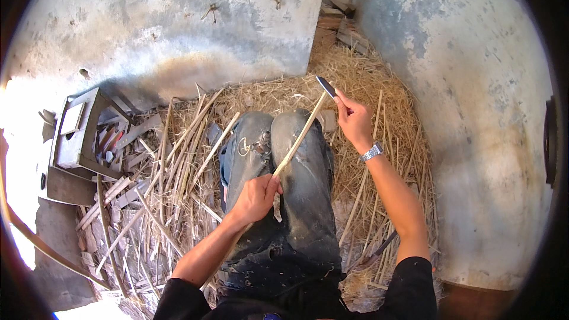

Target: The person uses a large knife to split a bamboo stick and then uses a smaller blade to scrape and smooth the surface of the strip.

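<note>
Black sleeves [413,284] at lower edge; left hand [255,198] clenched around the stick [301,137], which slants up over the trousers [308,201]; right hand [354,121] grasping the knife [325,86] at the stick's far end, contact unclear; straw [355,74] beyond.

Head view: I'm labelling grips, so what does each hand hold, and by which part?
The left hand holds the stick partway along its length; the right hand holds the knife by the end opposite its tip.
</note>
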Motion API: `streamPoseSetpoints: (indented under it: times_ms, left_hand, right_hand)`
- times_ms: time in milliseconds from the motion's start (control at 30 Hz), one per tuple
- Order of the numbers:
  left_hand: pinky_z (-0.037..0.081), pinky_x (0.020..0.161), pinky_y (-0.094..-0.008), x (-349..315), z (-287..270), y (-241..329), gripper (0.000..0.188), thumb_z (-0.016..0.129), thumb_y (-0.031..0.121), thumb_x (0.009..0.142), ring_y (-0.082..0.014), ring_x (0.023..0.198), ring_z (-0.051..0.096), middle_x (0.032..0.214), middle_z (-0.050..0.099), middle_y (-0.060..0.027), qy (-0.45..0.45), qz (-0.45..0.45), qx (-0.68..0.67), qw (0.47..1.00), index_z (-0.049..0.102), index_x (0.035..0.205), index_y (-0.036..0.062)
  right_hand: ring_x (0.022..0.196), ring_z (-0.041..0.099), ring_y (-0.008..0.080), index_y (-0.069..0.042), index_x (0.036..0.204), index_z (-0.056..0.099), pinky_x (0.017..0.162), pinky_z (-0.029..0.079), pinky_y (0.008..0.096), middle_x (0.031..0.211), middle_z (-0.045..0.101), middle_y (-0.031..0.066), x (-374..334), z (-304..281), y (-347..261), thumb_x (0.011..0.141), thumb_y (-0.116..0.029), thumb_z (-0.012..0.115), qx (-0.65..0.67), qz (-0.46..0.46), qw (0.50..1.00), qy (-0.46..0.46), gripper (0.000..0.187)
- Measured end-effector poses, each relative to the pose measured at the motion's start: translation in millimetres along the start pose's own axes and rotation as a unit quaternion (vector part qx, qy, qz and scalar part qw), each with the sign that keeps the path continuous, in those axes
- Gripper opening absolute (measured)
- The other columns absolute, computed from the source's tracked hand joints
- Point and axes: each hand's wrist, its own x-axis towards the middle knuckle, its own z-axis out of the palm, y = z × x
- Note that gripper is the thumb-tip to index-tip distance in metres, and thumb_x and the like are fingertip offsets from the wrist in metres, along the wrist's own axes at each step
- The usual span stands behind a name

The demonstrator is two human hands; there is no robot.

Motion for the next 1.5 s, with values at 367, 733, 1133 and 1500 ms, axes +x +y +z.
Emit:
streamPoseSetpoints:
  times_ms: [367, 733, 1133, 1500]
  left_hand:
    - [0.048, 0.063, -0.0453, 9, -8, 12, 0.042, 0.049, 0.028, 0.109, -0.0359, 0.062, 0.064, 0.064, 0.06, -0.0209, -0.017, -0.027, 0.005, 0.999, 0.068, 0.083, -0.0006]
    - [0.05, 0.06, -0.0475, 9, 3, 13, 0.036, 0.052, 0.021, 0.108, -0.0432, 0.062, 0.065, 0.066, 0.062, -0.0227, 0.032, 0.024, 0.03, 0.999, 0.066, 0.082, -0.0008]
    - [0.051, 0.062, -0.0492, 10, 5, 2, 0.035, 0.054, 0.021, 0.107, -0.0457, 0.069, 0.068, 0.069, 0.065, -0.0242, 0.042, -0.004, 0.019, 0.999, 0.065, 0.082, -0.0014]
    - [0.05, 0.059, -0.0494, 11, 25, -11, 0.032, 0.055, 0.018, 0.106, -0.0469, 0.067, 0.065, 0.068, 0.062, -0.0238, 0.103, 0.047, 0.084, 0.99, 0.062, 0.082, -0.0009]
  right_hand:
    - [0.047, 0.045, 0.0056, -0.004, 0.121, 0.076, 0.044, 0.034, 0.0281, 0.063, 0.068, 0.0102, -44, -1, -8, 0.097, -0.011, 0.071, 0.134, 0.057, 0.98, -0.134, 0.025]
    - [0.046, 0.044, 0.0056, -0.012, 0.125, 0.075, 0.043, 0.034, 0.0273, 0.077, 0.076, 0.0082, 17, -11, -4, 0.099, -0.016, 0.071, -0.028, -0.016, 0.999, 0.012, 0.027]
    - [0.048, 0.055, 0.0111, -0.011, 0.124, 0.076, 0.044, 0.041, 0.0308, 0.076, 0.076, 0.0074, -66, 30, -41, 0.094, -0.01, 0.073, 0.089, -0.144, 0.984, -0.053, 0.031]
    - [0.047, 0.052, 0.0082, -0.012, 0.125, 0.076, 0.044, 0.039, 0.028, 0.067, 0.072, 0.0066, 21, 2, -7, 0.096, -0.009, 0.071, -0.062, -0.083, 0.994, 0.037, 0.029]
